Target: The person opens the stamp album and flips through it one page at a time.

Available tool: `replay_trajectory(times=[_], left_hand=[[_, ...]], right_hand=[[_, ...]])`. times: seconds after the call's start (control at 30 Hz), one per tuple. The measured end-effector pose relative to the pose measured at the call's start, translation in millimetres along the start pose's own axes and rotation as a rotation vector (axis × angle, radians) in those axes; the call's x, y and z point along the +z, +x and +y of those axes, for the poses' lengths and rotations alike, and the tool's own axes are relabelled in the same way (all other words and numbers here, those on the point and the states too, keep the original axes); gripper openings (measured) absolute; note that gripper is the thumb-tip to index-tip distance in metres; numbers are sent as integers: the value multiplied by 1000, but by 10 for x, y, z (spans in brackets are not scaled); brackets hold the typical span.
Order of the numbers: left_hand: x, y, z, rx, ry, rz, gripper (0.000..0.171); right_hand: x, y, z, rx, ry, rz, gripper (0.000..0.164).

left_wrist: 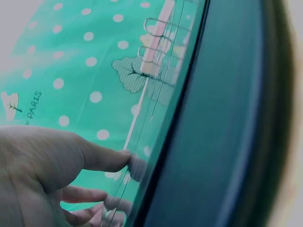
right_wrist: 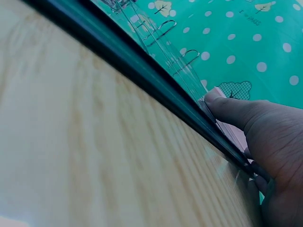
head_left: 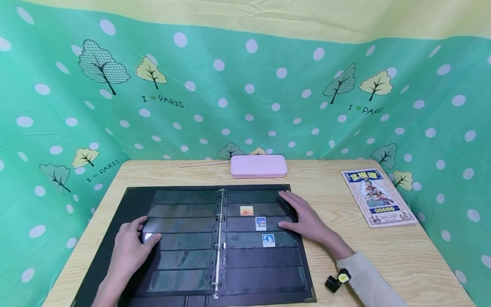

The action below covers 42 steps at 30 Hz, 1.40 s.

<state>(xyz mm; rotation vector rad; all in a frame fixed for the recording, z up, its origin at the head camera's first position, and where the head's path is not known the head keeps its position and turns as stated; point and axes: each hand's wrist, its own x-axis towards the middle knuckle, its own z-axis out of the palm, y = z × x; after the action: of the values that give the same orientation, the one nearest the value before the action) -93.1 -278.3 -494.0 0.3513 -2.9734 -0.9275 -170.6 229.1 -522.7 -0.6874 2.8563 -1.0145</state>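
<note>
A black ring-binder stamp album (head_left: 135,205) lies spread on the table. Its pages have clear strip pockets, and metal rings (head_left: 219,246) run down the middle. Three small stamps sit in pockets on the right page: an orange one (head_left: 246,211), a blue one with a white border (head_left: 261,224) and a light blue one (head_left: 268,240). My left hand (head_left: 128,249) rests on the outer part of the left page, its fingertips (left_wrist: 124,161) touching the clear surface. Over the right page's outer edge, my right hand (head_left: 304,215) lies with fingers spread and thumb on the pockets.
Behind the album is a pink case (head_left: 258,166), with a thin stick (head_left: 203,163) beside it on the left. A booklet with an illustrated cover (head_left: 377,197) lies at the table's right side. Green dotted cloth (head_left: 249,119) hangs round the wooden table (head_left: 330,187).
</note>
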Motion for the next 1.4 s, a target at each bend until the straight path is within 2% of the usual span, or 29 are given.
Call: replay_trajectory(times=[0.23,0.53,0.67,0.77,0.97,1.17,1.4], left_hand=[[86,-53,45,-7,-5,55,73],[290,-149,79,144,-31,212,50],[368,-178,101,222,-28,249,43],[396,-179,114,275,-26,234,43],[402,-159,119,335,-14,142,61],[424,-146,79,348,17,97,68],[439,-164,62,352,35,92,69]], right_hand=[[-14,0,-14,19,-1,-1,95],[-11,0,-1,9,-14,2,94],[-8,4,5,10,-15,0,95],[-9,8,12,10,-18,-1,95],[-14,16,35,1,-17,-2,98],[-24,32,47,-56,-72,-53,95],[-26,12,24,-87,-115,-91,89]])
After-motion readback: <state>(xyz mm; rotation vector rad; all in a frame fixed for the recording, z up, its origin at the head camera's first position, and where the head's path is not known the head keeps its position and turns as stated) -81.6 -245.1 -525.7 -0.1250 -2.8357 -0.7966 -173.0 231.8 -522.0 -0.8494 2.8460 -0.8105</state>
